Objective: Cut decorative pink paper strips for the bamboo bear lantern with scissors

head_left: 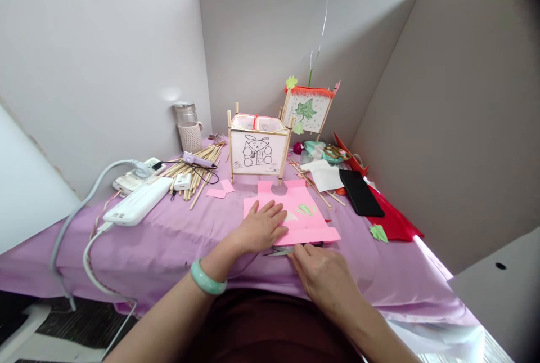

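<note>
Have a thick grey cable (70,216) at the far left of the purple cloth-covered desk (202,256), then a white oblong device with rounded corners (137,202). Find next a loose heap of thin pale wooden sticks (196,183), with a clear jar in a beige woven sleeve (189,133) just behind and two small pink paper scraps (216,193) to the right. Press the left hand (261,228), wearing a pale green bangle (206,277), flat on the left part of a notched bright pink paper sheet (304,219), fingers slightly spread. See beyond the sheet an upright box-shaped stick frame with white panels (258,152), bearing a black line drawing of a rabbit-like figure. Hold silver-bladed, dark-handled scissors (282,251) low in the right hand (320,267), fingers pinching around them by the sheet's near edge, blades pointing left. Note behind, a tilted white panel with a green leaf and red fringe (311,112). Finish rightward with a crumpled white sheet (324,176), a black flat rectangular object (361,193), a light green leaf-shaped cutout (378,232) and bright red material (394,219).
</note>
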`<act>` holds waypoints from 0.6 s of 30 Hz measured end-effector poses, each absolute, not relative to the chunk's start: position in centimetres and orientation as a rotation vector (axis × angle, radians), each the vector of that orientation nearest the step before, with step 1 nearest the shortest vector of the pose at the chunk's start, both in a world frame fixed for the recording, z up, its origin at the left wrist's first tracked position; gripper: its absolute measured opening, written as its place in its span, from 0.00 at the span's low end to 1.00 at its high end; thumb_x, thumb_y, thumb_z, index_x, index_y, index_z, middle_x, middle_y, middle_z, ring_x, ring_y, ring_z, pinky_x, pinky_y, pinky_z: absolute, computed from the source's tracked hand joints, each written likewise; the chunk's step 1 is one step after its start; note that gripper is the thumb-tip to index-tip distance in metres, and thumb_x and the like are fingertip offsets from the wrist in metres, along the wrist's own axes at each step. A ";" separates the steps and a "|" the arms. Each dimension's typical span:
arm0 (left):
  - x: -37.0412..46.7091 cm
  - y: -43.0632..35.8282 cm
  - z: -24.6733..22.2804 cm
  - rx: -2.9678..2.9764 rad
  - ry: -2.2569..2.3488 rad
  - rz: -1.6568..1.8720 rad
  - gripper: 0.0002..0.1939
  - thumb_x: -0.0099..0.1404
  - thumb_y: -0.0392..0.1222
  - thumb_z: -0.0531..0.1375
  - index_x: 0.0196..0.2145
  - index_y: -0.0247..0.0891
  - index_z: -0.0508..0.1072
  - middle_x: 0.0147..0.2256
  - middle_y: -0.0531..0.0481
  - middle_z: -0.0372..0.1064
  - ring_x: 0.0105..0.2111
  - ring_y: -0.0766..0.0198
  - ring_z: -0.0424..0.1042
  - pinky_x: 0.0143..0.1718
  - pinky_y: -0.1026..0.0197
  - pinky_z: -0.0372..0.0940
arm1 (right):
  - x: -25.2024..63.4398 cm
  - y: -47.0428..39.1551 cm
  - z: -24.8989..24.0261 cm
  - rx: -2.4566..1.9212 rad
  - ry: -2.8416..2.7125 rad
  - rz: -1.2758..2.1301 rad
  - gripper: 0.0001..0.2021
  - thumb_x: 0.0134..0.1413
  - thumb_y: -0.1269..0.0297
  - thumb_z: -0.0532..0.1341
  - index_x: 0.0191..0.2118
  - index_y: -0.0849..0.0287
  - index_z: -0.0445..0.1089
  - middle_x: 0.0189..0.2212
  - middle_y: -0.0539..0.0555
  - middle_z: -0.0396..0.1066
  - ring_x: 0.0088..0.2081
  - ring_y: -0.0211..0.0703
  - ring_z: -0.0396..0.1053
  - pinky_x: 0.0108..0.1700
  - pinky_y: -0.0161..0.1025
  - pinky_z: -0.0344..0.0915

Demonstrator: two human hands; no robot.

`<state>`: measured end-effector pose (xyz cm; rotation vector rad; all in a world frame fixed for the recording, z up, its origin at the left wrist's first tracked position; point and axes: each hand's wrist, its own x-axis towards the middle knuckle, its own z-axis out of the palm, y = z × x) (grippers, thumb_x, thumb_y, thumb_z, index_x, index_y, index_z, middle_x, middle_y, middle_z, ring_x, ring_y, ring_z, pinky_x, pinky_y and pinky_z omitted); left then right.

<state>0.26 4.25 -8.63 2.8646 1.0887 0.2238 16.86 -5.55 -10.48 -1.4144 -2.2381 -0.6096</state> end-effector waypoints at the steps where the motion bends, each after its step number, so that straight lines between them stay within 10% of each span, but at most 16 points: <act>1: 0.0 4.3 -8.6 2.861 1.085 0.234 0.24 0.69 0.51 0.41 0.59 0.40 0.54 0.62 0.44 0.47 0.62 0.53 0.41 0.59 0.42 0.40 | 16.8 -5.5 -10.4 -1.422 -2.244 -0.595 0.12 0.60 0.66 0.50 0.27 0.58 0.64 0.19 0.49 0.64 0.19 0.36 0.56 0.26 0.38 0.36; 18: -2.5 5.4 -8.5 2.924 0.993 0.281 0.26 0.69 0.55 0.40 0.60 0.42 0.53 0.62 0.43 0.47 0.62 0.54 0.44 0.58 0.41 0.41 | 16.5 -5.4 -10.4 -1.470 -2.258 -0.475 0.13 0.62 0.65 0.49 0.27 0.58 0.63 0.20 0.49 0.65 0.21 0.36 0.60 0.26 0.38 0.38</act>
